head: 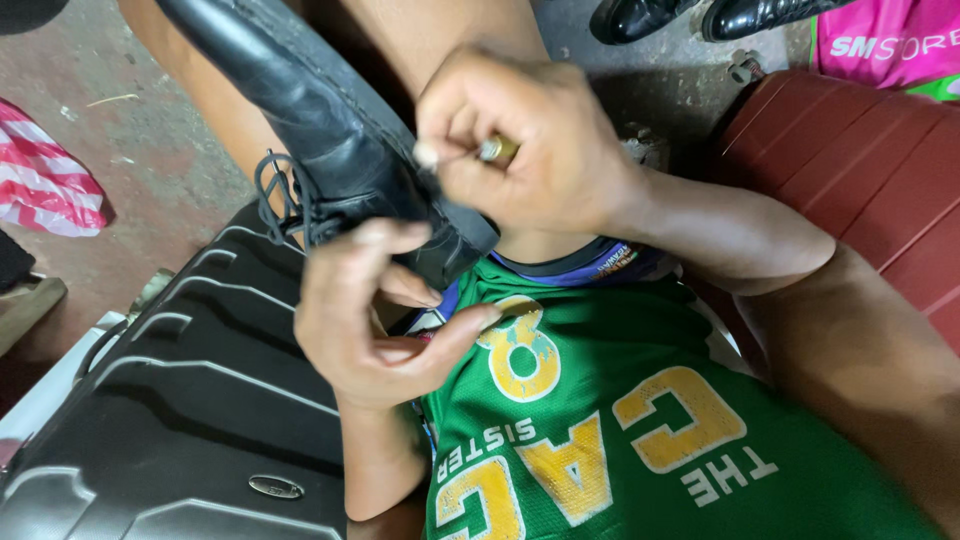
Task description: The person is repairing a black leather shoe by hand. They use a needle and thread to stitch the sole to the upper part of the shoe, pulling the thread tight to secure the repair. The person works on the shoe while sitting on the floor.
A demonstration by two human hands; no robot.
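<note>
Left hand [375, 310] cups the black shoe [330, 130]; right hand [520, 140] pinches a small brass-tipped tool [495, 150] above a closed black suitcase [200, 400].

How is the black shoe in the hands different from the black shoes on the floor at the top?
The laced shoe is held up between the left hand and right hand; the pair of shoes rests on the floor. The laced shoe looks dull, the pair glossy. All are black.

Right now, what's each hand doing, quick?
Left hand: half curled, fingers steadying the black leather shoe; not clearly gripping.
Right hand: closed, pinching a small brass-coloured tool against the shoe.
</note>
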